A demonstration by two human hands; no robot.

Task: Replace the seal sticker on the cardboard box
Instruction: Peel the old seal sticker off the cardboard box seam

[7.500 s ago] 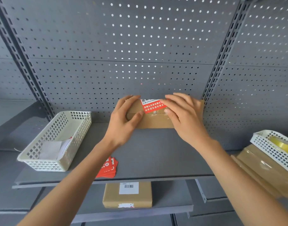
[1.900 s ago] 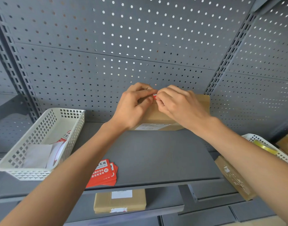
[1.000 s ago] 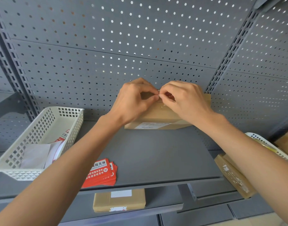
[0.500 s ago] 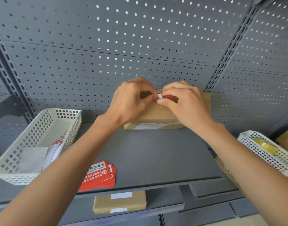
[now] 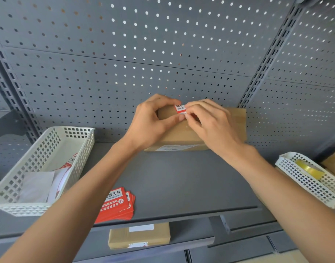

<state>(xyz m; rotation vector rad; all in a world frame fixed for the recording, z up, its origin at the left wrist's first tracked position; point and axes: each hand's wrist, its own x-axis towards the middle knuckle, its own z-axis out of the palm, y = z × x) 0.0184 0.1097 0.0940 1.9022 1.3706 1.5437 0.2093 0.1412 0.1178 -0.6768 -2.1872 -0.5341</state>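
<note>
A brown cardboard box (image 5: 236, 122) leans against the perforated back wall on the grey shelf (image 5: 178, 179). A red and white seal sticker (image 5: 180, 108) shows on its upper part between my fingers. My left hand (image 5: 153, 122) grips the box's upper left edge, thumb near the sticker. My right hand (image 5: 210, 124) pinches the sticker's lower white edge with curled fingers, hiding most of it. A stack of red seal stickers (image 5: 117, 205) lies near the shelf's front edge.
A white mesh basket (image 5: 78, 149) holding white backing papers stands at the left. Another white basket (image 5: 305, 179) with a yellow tape roll (image 5: 309, 168) sits at the right, cardboard boxes beside it. A second brown box (image 5: 140, 237) lies on the lower shelf.
Over the last second my right fingers worked at the sticker's edge; more of its red printed face shows now. The box and my left hand stayed in place.
</note>
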